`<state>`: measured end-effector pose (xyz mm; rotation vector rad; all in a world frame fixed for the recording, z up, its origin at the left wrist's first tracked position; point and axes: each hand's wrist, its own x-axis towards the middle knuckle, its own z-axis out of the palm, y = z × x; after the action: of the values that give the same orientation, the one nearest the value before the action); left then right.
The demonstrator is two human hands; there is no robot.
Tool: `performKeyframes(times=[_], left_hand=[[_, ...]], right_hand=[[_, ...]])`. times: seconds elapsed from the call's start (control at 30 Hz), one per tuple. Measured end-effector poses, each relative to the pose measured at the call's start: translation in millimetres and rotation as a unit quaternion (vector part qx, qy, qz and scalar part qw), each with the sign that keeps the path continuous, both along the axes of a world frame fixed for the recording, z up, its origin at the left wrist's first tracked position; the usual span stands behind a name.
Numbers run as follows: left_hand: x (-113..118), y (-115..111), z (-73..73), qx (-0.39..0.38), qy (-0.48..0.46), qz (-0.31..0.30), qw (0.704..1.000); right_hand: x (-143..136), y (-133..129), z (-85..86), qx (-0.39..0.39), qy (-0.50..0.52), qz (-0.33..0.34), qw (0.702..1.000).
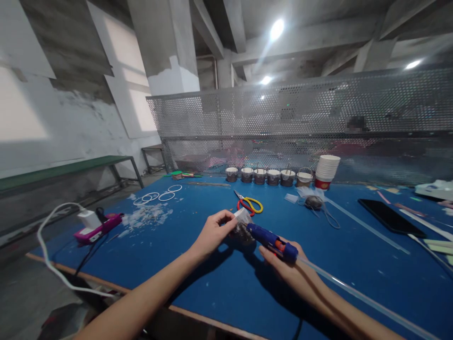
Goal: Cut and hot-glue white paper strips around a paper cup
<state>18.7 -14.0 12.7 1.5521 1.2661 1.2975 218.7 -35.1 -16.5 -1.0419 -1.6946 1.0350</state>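
My left hand (pixel 214 231) pinches the white rim of a small paper cup (pixel 244 232), tilted, with dark grey material around its side. In my right hand (pixel 288 267) is a blue hot glue gun (pixel 265 237), its nozzle pointing left at the cup. Whether the nozzle touches the cup I cannot tell. From the back of the gun a long clear glue stick (pixel 348 286) runs to the lower right. Just beyond the cup lie scissors (pixel 255 206) with one red and one yellow handle.
Several grey-wrapped cups (pixel 260 177) line the back of the blue table (pixel 170 255), beside stacked paper cups (pixel 326 171). A grey cord bundle (pixel 313 203) and phone (pixel 387 216) lie right. White rings (pixel 167 196), scraps (pixel 145 217) and a purple power strip (pixel 97 230) are left.
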Motion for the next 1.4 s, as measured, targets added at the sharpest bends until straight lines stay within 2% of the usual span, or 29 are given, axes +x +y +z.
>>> performKeyframes(times=[0.3, 0.5, 0.67, 1.0, 1.4], left_hand=[[-1, 0, 0.2, 0.008, 0.033, 0.044, 0.998], [1, -2, 0.0, 0.046, 0.097, 0.079, 0.991], [3, -1, -6.6, 0.086, 0.177, 0.099, 0.975], [-3, 8, -17.5, 0.131, 0.299, 0.064, 0.943], [-1, 9, -13.8, 0.150, 0.382, 0.060, 0.910]], right_hand=[[2, -4, 7.4, -0.023, -0.007, -0.017, 1.000], [3, -5, 9.9, -0.026, -0.001, -0.013, 1.000], [4, -5, 10.6, -0.033, 0.002, -0.010, 0.999], [4, -2, 12.2, -0.037, 0.011, -0.011, 0.999], [2, -1, 18.8, -0.055, 0.018, -0.023, 0.998]])
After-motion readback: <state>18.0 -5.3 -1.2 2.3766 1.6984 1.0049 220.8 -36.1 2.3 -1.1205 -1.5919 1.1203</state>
